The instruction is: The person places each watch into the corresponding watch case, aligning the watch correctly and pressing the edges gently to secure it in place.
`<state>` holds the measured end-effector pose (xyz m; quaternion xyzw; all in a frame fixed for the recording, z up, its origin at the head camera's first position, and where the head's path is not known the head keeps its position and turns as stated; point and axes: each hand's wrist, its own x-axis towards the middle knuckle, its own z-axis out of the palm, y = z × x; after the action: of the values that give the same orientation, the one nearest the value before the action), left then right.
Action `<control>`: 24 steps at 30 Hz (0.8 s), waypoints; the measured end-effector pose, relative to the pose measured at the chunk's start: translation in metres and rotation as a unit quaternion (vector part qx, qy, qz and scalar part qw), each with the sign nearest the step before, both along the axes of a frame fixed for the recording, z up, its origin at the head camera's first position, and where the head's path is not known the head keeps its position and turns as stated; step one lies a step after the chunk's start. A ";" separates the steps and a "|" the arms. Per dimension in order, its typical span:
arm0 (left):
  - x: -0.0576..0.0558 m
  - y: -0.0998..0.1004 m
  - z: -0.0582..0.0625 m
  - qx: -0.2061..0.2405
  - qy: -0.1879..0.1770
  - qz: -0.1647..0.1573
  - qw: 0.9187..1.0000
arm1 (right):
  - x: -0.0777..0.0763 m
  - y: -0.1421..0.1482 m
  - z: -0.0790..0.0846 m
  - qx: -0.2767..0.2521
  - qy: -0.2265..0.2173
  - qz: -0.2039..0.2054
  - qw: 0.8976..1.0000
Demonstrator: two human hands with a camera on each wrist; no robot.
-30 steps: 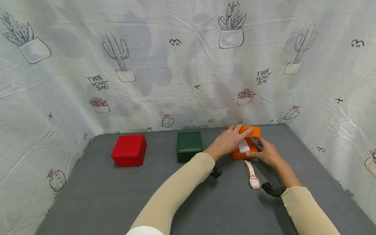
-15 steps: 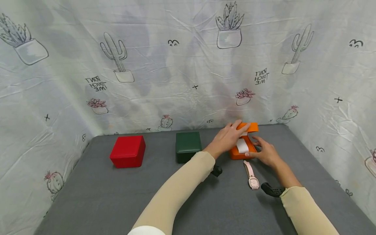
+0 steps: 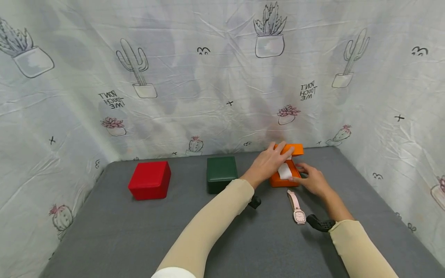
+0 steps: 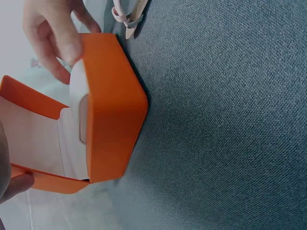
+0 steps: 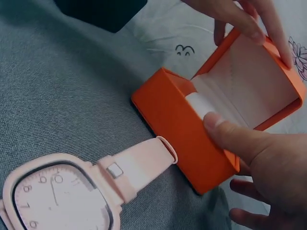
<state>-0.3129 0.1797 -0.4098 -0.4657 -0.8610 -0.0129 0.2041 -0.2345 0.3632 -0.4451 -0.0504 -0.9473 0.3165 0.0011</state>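
Observation:
An orange watch box [image 3: 278, 183] stands at the back right of the table, lid [image 3: 298, 149] raised. My left hand [image 3: 268, 164] holds that lid, thumb at its front edge and fingers over the outside. My right hand [image 3: 315, 182] grips the base from the right, with the thumb [image 5: 230, 134] on the front rim. Inside lies a white cushion [image 3: 284, 171], also seen in the left wrist view. Just in front of the box is a pink wristwatch [image 3: 298, 214], face up. Its strap end reaches the box front in the right wrist view.
A dark green box [image 3: 221, 170] stands left of my left hand, with a red box [image 3: 150, 179] farther left; both are closed. The grey tabletop [image 3: 139, 239] ends at a white curtain [image 3: 222, 77] printed with cacti.
The orange lid has tilted farther back with my left hand, showing more of the cushion. My right hand stays on the base, and the pink wristwatch lies where it was.

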 end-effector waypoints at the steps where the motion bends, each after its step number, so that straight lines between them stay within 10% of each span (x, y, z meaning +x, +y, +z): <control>1: 0.000 0.000 0.000 0.002 0.000 -0.002 1.000 | 0.000 -0.001 0.000 -0.002 0.002 0.001 1.000; 24: 0.002 -0.002 0.009 -0.003 0.035 0.019 0.999 | 0.005 -0.004 0.006 0.040 -0.004 0.029 0.999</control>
<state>-0.3108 0.1782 -0.4011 -0.4504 -0.8619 0.0097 0.2328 -0.2297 0.3594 -0.4386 -0.0238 -0.9602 0.2781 -0.0102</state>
